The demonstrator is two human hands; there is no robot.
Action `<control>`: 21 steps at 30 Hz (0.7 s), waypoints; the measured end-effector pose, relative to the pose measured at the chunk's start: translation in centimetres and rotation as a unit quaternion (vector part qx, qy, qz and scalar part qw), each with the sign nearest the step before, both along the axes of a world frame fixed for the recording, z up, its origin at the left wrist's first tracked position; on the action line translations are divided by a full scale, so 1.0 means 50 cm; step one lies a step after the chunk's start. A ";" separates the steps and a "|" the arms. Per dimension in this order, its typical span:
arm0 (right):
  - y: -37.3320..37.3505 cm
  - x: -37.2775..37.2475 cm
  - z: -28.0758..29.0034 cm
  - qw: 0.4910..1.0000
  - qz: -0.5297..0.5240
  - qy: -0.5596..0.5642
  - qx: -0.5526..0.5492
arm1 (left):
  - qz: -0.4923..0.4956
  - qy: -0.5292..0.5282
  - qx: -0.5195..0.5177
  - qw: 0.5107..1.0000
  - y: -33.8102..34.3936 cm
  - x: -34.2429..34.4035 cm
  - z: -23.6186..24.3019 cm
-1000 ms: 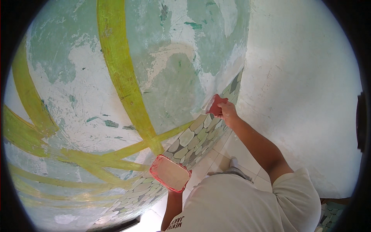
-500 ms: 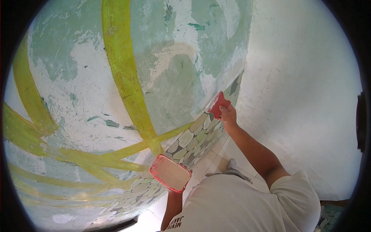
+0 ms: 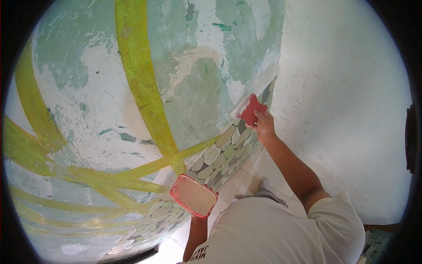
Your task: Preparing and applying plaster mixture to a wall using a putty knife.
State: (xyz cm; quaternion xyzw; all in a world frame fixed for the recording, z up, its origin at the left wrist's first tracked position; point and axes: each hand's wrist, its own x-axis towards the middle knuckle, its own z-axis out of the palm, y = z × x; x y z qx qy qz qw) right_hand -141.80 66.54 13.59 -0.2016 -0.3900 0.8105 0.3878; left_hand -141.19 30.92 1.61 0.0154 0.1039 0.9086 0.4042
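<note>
My right hand (image 3: 264,125) grips a red putty spreader (image 3: 252,111) whose pale edge lies against or very close to the green wall (image 3: 193,119), just above a band of stone cladding (image 3: 220,154). White smears show on the fingers. Lower down, my left hand (image 3: 214,192) supports a red rectangular tub (image 3: 178,188) from beneath and the side; only some of its fingers show at the rim. Smooth off-white putty (image 3: 195,196) lies inside the tub. Pale filler patches (image 3: 99,105) cover parts of the wall.
Yellow painted stripes (image 3: 138,83) cross the wall. To the right, a plain white wall (image 3: 334,105) meets it at a corner. Light floor tiles (image 3: 246,176) lie below the stone band, with one of my feet (image 3: 265,184) on them.
My right hand has moved the spreader slightly upward along the wall, and its blade has turned a little. My left hand and the tub have hardly moved.
</note>
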 end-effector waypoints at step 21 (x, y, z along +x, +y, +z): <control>-0.004 -0.004 -0.027 0.999 0.014 -0.008 -0.044 | 0.029 -0.002 0.005 1.000 -0.028 0.058 0.000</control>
